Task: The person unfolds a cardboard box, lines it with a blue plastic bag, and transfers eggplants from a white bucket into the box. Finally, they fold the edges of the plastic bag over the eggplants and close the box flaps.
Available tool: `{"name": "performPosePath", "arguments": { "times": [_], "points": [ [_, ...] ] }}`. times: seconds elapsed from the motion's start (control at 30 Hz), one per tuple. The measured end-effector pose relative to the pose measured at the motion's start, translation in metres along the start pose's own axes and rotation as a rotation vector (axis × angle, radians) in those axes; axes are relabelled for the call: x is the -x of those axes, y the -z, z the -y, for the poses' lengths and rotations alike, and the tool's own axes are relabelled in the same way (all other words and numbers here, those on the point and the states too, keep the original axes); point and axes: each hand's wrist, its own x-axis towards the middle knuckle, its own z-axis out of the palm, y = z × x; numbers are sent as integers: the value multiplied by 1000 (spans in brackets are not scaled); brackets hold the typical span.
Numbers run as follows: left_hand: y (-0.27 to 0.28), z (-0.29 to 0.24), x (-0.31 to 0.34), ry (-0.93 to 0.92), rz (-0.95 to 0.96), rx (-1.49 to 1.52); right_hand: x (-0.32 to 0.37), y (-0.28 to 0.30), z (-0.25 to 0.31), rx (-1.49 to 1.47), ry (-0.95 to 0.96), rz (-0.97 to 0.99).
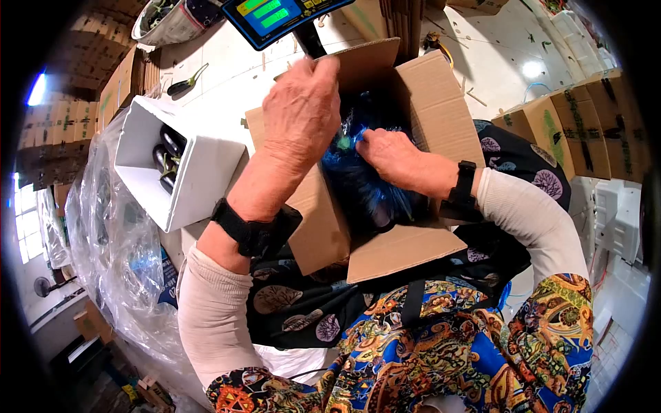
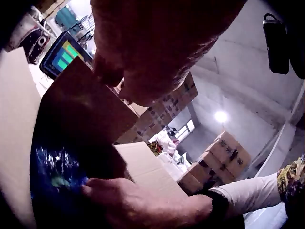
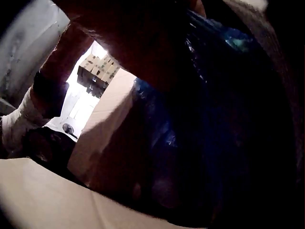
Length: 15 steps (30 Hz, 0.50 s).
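A blue plastic bag (image 1: 375, 189) sits inside an open cardboard box (image 1: 406, 251), with something green showing at its gathered top. My right hand (image 1: 396, 155) pinches the bag's gathered top between thumb and fingers. Above the box's left side, my left hand (image 1: 303, 107) is raised with its fingers curled; its fingertips overlap the far flap in the head view. Nothing shows between the left fingers in the left wrist view, where the left hand (image 2: 152, 47) hangs above the right hand (image 2: 119, 195). Dark plastic of the bag (image 3: 205, 95) fills much of the right wrist view.
Left of the box, a white foam box (image 1: 206, 168) holds several eggplants (image 1: 165, 162). A scale display (image 1: 265, 17) stands behind it. One loose eggplant (image 1: 182, 86) lies on the floor. Clear plastic sheeting (image 1: 113, 227) hangs at left; stacked cartons (image 1: 578, 127) stand at right.
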Motion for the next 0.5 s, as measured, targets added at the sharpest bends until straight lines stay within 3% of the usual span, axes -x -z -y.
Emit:
{"name": "performPosePath", "arguments": {
  "times": [0.03, 0.1, 0.13, 0.17, 0.3, 0.33, 0.37, 0.47, 0.5],
  "points": [
    [-1, 8, -5, -140, -160, -8, -1, 2, 5, -39, -57, 3],
    [-7, 19, -11, -234, -258, -100, -3, 9, 15, -114, -166, 11],
    [-12, 25, -9, -179, -137, -71, 1, -3, 10, 27, -26, -50],
    [-20, 30, -5, -124, -17, -40, 1, -2, 9, 19, -13, -54],
    [-18, 36, -14, -79, 141, 7, 7, 8, 15, 9, 37, -31],
    [-18, 38, -15, -139, 56, 33, 9, 9, 15, -7, 53, -29],
    [-16, 39, -13, -116, 120, 121, 10, 11, 14, -20, 72, -27],
    [2, 28, -8, -2, 363, 306, 17, 15, 13, -25, 48, 148],
    [-3, 29, -3, -118, 399, 304, 20, 15, 14, -15, 49, 187]
  ]
}}
